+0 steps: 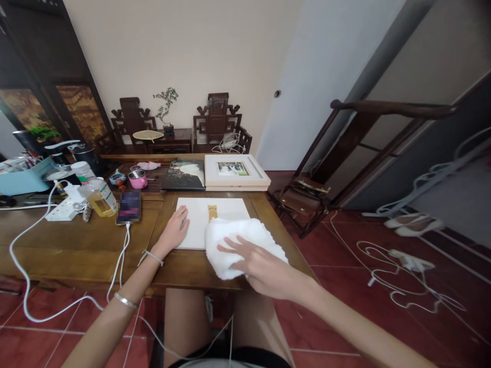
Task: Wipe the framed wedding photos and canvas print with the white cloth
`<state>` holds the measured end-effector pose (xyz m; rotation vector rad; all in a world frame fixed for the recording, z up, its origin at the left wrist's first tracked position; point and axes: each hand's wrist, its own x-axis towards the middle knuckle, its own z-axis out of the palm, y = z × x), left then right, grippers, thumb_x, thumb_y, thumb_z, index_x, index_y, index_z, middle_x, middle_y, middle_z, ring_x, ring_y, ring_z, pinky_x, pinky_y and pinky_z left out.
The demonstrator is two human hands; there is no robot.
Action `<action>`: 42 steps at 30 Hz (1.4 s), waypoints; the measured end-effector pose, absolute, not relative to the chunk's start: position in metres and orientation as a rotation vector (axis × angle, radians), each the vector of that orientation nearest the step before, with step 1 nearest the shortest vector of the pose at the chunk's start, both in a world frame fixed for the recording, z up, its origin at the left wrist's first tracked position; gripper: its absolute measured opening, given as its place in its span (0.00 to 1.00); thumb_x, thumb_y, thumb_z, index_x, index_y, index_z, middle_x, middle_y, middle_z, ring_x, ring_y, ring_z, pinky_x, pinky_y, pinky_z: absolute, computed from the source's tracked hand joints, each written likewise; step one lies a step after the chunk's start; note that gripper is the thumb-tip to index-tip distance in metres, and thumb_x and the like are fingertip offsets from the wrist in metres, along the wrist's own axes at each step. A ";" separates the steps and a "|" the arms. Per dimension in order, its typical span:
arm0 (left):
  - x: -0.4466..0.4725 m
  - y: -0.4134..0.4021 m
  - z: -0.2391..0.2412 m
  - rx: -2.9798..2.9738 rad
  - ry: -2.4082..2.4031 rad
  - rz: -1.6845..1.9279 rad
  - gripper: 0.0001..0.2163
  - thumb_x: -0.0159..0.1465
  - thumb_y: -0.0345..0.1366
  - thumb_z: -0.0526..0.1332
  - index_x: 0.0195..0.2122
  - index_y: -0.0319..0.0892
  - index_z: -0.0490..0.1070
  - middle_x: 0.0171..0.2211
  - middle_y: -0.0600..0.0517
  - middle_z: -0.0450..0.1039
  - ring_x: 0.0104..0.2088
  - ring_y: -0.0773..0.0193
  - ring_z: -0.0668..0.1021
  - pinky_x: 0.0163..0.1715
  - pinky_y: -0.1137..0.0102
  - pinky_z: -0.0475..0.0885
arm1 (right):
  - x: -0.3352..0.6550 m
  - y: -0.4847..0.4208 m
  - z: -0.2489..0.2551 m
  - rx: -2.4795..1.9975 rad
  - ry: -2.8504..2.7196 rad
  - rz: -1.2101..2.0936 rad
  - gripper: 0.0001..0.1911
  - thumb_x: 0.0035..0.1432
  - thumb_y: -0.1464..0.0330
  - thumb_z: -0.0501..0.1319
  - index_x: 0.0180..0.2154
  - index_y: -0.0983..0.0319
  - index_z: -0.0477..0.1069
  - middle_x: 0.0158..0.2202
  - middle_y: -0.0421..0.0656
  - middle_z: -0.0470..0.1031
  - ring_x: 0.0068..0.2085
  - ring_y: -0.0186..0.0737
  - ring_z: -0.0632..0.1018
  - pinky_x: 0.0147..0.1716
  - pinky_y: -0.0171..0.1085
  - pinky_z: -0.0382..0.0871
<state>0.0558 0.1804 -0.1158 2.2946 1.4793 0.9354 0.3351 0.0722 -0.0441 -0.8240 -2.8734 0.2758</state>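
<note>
A white rectangular panel with a small tan bear-shaped figure on it lies flat on the wooden table in front of me. My left hand rests at the panel's left edge, with its fingers stretched along the top surface. Over the panel's lower right part and past its edge spreads a fluffy white cloth, which hides that corner. My right hand presses on the cloth and grips it, fingers apart and sunk into the pile; what its thumb does is partly hidden.
Behind the panel lie a light-framed picture and a dark photo panel. Left on the table are a phone with a charging cable, a bottle of yellow liquid, a power strip and a pink cup. A chair stands right.
</note>
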 end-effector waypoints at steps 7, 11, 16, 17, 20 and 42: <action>0.056 0.180 -0.115 2.273 1.494 0.921 0.22 0.66 0.39 0.49 0.59 0.34 0.66 0.63 0.39 0.60 0.66 0.52 0.61 0.65 0.53 0.55 | 0.316 0.155 -0.056 -1.103 -2.693 0.196 0.31 0.48 0.82 0.51 0.54 0.65 0.70 0.63 0.54 0.62 0.66 0.52 0.57 0.62 0.57 0.54; 0.055 0.180 -0.114 2.249 1.484 0.924 0.22 0.66 0.39 0.50 0.59 0.34 0.65 0.64 0.39 0.59 0.66 0.52 0.61 0.66 0.53 0.54 | 0.288 0.199 -0.053 -1.244 -2.672 0.068 0.31 0.52 0.82 0.49 0.58 0.68 0.66 0.57 0.57 0.69 0.64 0.55 0.61 0.58 0.56 0.58; 0.053 0.181 -0.117 2.254 1.477 0.950 0.22 0.66 0.40 0.50 0.59 0.36 0.66 0.64 0.41 0.60 0.65 0.53 0.61 0.65 0.53 0.55 | 0.273 0.182 -0.051 -1.170 -2.779 -0.027 0.28 0.53 0.81 0.51 0.56 0.68 0.69 0.64 0.58 0.60 0.65 0.63 0.57 0.59 0.62 0.52; 0.053 0.182 -0.117 2.256 1.478 0.951 0.22 0.66 0.40 0.50 0.59 0.36 0.66 0.64 0.41 0.60 0.65 0.53 0.61 0.65 0.53 0.55 | 0.274 0.169 -0.052 -1.126 -2.813 -0.039 0.28 0.53 0.81 0.52 0.55 0.68 0.70 0.64 0.58 0.60 0.65 0.64 0.56 0.60 0.62 0.51; 0.054 0.182 -0.118 2.268 1.473 0.949 0.23 0.66 0.40 0.50 0.59 0.36 0.66 0.64 0.41 0.60 0.65 0.53 0.61 0.65 0.53 0.56 | 0.283 0.121 -0.051 -0.979 -2.881 -0.011 0.26 0.53 0.80 0.52 0.53 0.66 0.73 0.64 0.57 0.60 0.66 0.63 0.55 0.61 0.63 0.50; 0.054 0.181 -0.115 2.260 1.498 0.882 0.24 0.68 0.38 0.45 0.60 0.30 0.64 0.64 0.38 0.58 0.66 0.55 0.59 0.66 0.56 0.53 | 0.255 0.185 -0.047 -1.144 -2.843 -0.150 0.25 0.55 0.80 0.53 0.54 0.67 0.71 0.63 0.56 0.62 0.65 0.62 0.58 0.58 0.62 0.54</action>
